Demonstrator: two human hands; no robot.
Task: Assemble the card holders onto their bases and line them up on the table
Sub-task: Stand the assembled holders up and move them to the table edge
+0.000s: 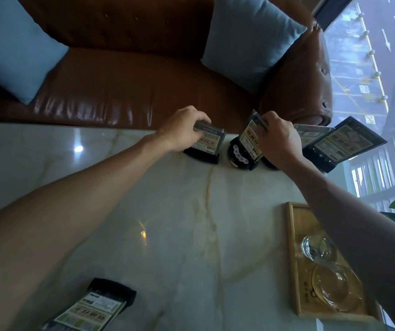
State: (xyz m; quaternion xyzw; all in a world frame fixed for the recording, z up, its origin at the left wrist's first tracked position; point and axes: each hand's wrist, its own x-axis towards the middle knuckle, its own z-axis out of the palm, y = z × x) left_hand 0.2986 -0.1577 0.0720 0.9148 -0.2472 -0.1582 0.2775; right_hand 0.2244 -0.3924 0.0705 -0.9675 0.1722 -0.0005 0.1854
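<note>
Along the far edge of the marble table [167, 211] stand several card holders on black bases. My left hand [182, 130] grips the top of one upright card holder [207, 145], which sits on its base. To its right, my right hand [278, 142] pinches the top of a second card holder [249, 144] that stands tilted on a round black base [239, 158]. Further right, a larger card holder [344, 144] leans at the table's corner, with another clear holder [308, 132] partly hidden behind my right hand. Near the front left edge lies one more card holder [91, 309], flat on the table.
A wooden tray [294, 259] with a glass [318, 249] and a glass dish [337, 290] sits at the right under my right forearm. Behind the table is a brown leather sofa [120, 87] with blue cushions [251, 39]. A window is at the right.
</note>
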